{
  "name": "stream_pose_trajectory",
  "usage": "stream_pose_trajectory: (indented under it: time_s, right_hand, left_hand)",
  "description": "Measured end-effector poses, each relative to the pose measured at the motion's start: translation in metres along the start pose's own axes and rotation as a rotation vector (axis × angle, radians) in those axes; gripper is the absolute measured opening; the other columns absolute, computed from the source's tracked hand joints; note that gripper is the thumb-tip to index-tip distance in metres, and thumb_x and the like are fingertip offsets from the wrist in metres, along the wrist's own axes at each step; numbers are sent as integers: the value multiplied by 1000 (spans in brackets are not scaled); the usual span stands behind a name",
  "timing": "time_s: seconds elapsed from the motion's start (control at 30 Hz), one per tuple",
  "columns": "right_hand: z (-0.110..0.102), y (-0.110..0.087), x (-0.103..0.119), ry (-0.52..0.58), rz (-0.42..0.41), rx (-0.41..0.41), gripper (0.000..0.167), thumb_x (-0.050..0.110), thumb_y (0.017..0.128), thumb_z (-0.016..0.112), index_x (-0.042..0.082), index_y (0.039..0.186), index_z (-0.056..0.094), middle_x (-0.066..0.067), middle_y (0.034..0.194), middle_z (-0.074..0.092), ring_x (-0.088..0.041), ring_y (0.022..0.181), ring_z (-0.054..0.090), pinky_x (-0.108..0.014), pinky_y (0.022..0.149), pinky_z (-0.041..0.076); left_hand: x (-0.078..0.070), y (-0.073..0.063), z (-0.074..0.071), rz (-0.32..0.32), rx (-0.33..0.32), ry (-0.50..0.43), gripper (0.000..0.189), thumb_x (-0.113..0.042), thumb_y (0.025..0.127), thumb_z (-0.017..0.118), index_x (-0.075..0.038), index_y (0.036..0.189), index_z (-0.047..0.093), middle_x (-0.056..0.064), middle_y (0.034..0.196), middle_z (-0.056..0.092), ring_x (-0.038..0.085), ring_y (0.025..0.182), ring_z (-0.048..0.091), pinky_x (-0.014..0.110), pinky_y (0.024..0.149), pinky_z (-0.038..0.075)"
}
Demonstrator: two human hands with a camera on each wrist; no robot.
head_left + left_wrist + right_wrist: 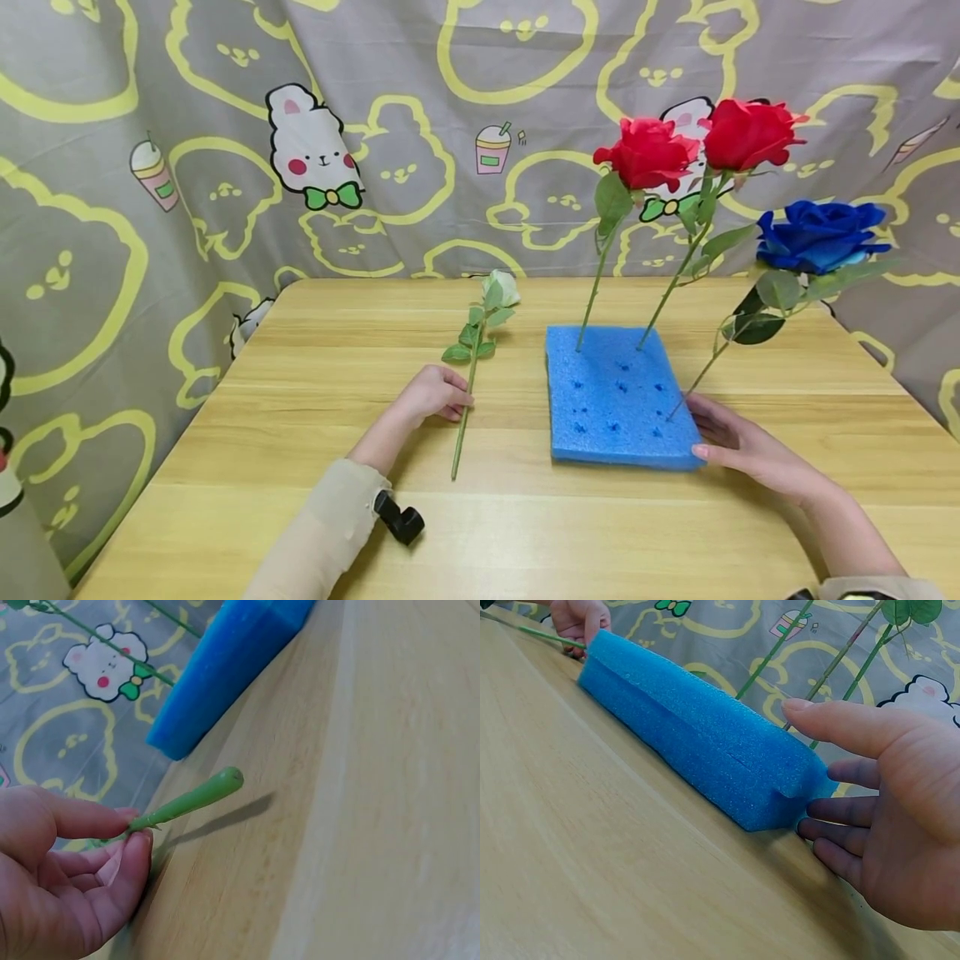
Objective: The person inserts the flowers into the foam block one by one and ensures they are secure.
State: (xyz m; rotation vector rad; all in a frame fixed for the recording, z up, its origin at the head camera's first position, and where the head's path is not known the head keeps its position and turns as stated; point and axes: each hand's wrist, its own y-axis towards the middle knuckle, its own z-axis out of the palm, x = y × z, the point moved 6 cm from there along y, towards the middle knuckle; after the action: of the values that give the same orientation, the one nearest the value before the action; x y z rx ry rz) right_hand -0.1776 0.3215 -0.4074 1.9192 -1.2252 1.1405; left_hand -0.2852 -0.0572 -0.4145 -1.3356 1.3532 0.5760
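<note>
My left hand (433, 392) pinches the green stem (196, 799) of a white rose (501, 287) between thumb and fingers, low over the table. The flower head points away from me, and the stem's cut end is toward me. My right hand (753, 450) is at the right edge of a blue foam block (600, 448), its fingers extended and touching the side. Two red roses (649, 154) stand in the far part of the block. A blue rose (819, 237) rises from its right side, leaning right. Several small holes dot the foam's top.
The wooden table (300, 433) carries the block right of centre. Behind it hangs a grey curtain (420, 67) with yellow cartoon outlines. A black strap device (401, 518) is on the left sleeve.
</note>
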Motion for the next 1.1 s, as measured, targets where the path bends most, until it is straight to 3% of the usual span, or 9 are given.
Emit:
stream_pose_trajectory:
  time_s: [0.23,0.57,0.73,1.1]
  right_hand:
    - [0,0,-1,-4,1,-4,63,3,94,51,-13,141,14,-38,141,19,18,113,33,-6,89,33]
    - [-1,-1,-1,-6,7,-3,63,4,94,52,-12,142,14,-37,142,19,18,113,33,-6,89,33]
    - [0,0,-2,-4,11,-1,63,4,94,52,-12,142,14,-37,142,19,18,112,32,-6,88,33]
    - [-1,0,-1,10,12,0,64,4,94,52,-13,141,13,-38,142,17,18,112,33,-6,88,34]
  left_hand:
    - [2,-2,3,-11,59,-91,14,8,81,63,9,93,57,11,73,57,15,56,56,25,55,53]
    - [-3,-5,2,56,74,-178,20,7,83,61,15,101,57,14,81,61,16,62,59,26,62,55]
    - [-13,-10,-2,100,61,-225,17,7,83,61,14,98,58,13,80,61,15,61,58,25,62,55]
    - [-47,-25,-2,250,65,-184,12,5,83,63,9,93,58,6,75,58,14,62,60,32,66,56]
